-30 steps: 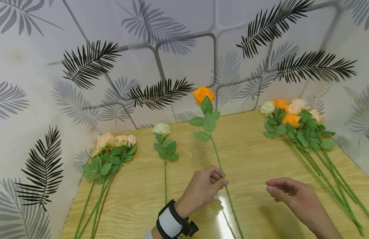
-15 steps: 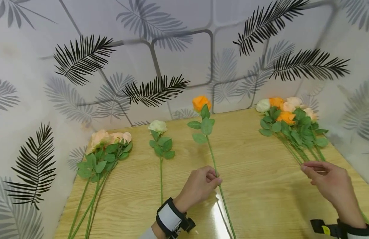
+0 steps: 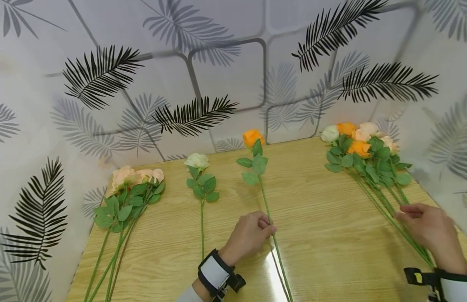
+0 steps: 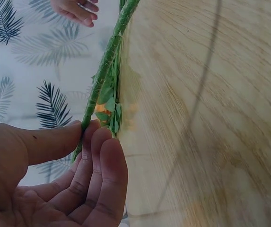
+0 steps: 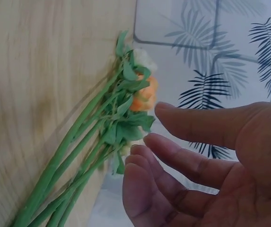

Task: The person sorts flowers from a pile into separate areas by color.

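Note:
My left hand [image 3: 247, 235] pinches the green stem of an orange artificial rose [image 3: 252, 138] between thumb and fingertips. Its bloom points toward the wall, and in the left wrist view the stem [image 4: 101, 78] runs up above the table. On the right side, my right hand [image 3: 429, 228] hovers over the stems of a rose bunch [image 3: 358, 149] with white, orange and peach blooms. In the right wrist view, the thumb [image 5: 192, 124] and fingers are parted and loosely bent, holding nothing, with the bunch's stems [image 5: 62, 165] beyond them.
A single white rose [image 3: 197, 162] lies left of my left hand. Farther left is a bunch of peach roses [image 3: 124, 178], stems toward me. The wood-grain table [image 3: 316, 251] meets a leaf-patterned wall [image 3: 233, 84] at the back.
My right hand has moved right, from beside the held rose to over the right bunch's stems. The orange rose's bloom has dipped lower; my left hand keeps its pinch.

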Available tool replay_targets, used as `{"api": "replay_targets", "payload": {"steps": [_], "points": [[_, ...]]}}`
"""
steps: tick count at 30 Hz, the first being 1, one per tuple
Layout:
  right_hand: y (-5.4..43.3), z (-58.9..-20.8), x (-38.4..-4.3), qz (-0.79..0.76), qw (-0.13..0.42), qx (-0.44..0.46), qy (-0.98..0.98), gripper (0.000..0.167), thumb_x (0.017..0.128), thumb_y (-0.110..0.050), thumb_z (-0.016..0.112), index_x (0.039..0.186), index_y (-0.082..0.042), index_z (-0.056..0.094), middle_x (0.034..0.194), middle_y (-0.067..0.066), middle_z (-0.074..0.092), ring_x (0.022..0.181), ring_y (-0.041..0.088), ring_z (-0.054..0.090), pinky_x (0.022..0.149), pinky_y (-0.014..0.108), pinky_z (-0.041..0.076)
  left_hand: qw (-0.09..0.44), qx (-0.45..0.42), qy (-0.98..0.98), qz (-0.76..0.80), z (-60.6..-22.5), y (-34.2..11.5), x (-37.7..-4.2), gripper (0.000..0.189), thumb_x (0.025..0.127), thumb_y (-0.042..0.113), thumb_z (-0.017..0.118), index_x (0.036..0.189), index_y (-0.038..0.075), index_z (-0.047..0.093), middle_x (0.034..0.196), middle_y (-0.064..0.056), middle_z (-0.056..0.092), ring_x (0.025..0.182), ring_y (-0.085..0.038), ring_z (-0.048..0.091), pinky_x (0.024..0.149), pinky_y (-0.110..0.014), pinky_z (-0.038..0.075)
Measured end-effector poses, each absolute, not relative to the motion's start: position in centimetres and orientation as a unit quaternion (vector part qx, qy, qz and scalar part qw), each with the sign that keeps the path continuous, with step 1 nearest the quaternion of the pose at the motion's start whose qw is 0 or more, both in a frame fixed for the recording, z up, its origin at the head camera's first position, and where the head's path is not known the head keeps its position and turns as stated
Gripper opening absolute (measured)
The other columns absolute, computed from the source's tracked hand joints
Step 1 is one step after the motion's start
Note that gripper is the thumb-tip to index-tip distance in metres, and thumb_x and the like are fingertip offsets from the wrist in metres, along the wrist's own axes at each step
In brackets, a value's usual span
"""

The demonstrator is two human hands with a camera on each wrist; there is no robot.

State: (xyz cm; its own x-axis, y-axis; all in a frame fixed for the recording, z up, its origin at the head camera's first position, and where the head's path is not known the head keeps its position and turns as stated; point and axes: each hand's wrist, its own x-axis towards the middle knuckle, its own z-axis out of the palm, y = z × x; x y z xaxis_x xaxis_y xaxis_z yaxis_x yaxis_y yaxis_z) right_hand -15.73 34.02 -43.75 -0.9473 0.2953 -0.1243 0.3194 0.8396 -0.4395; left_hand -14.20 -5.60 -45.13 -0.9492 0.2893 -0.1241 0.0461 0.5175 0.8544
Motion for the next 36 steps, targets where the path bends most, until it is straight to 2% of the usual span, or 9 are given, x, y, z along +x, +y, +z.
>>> {"api": "replay_targets", "payload": {"steps": [4,12,20,29,36], "points": [[34.7,-44.3,-16.4,-0.218,0.070,0.185,0.956,0.048,0.101,-0.022,0.059,0.122,0.020,0.053,0.117,0.040,0.058,0.097,0.052,0.060,0.072,0.053,0.050,0.132,0.085,0.864,0.478,-45.6,-5.9,-14.6,0.017,0.094,0.017,0.073,0.099,0.002,0.068,0.085,-0.003,0.072,0.073,-0.008,0.064,0.063,-0.022,0.053],[36.0,-46.3,-16.6,-0.209,0.087,0.167,0.960,0.040,0.096,-0.017,0.062,0.114,0.018,0.060,0.110,0.039,0.061,0.078,0.045,0.064,0.056,0.047,0.052,0.135,0.081,0.873,0.462,-47.1,-6.3,-14.9,0.017,0.093,0.015,0.074,0.097,0.000,0.068,0.082,-0.004,0.072,0.068,-0.008,0.061,0.062,-0.022,0.051],[37.0,-47.4,-17.0,-0.208,0.093,0.166,0.959,0.038,0.093,-0.018,0.066,0.114,0.014,0.063,0.113,0.039,0.060,0.084,0.049,0.062,0.059,0.047,0.049,0.159,0.060,0.844,0.510,-47.7,-6.3,-15.5,0.017,0.093,0.007,0.072,0.099,-0.006,0.065,0.080,-0.009,0.072,0.067,-0.027,0.072,0.055,-0.023,0.053],[37.2,-47.9,-17.2,-0.208,0.080,0.174,0.959,0.030,0.092,-0.016,0.068,0.108,0.009,0.068,0.115,0.038,0.060,0.082,0.048,0.062,0.057,0.046,0.048,0.177,0.040,0.832,0.525,-48.2,-6.1,-16.0,0.013,0.094,0.005,0.070,0.097,-0.005,0.062,0.073,-0.009,0.071,0.057,-0.021,0.069,0.049,-0.018,0.047],[37.3,-48.0,-16.9,-0.212,0.061,0.172,0.960,0.028,0.093,-0.018,0.064,0.103,0.008,0.070,0.105,0.034,0.066,0.075,0.043,0.064,0.053,0.045,0.047,0.178,0.020,0.828,0.532,-48.5,-6.0,-16.2,0.012,0.094,0.003,0.069,0.097,-0.006,0.063,0.071,-0.011,0.070,0.055,-0.016,0.067,0.051,-0.023,0.054]]}}
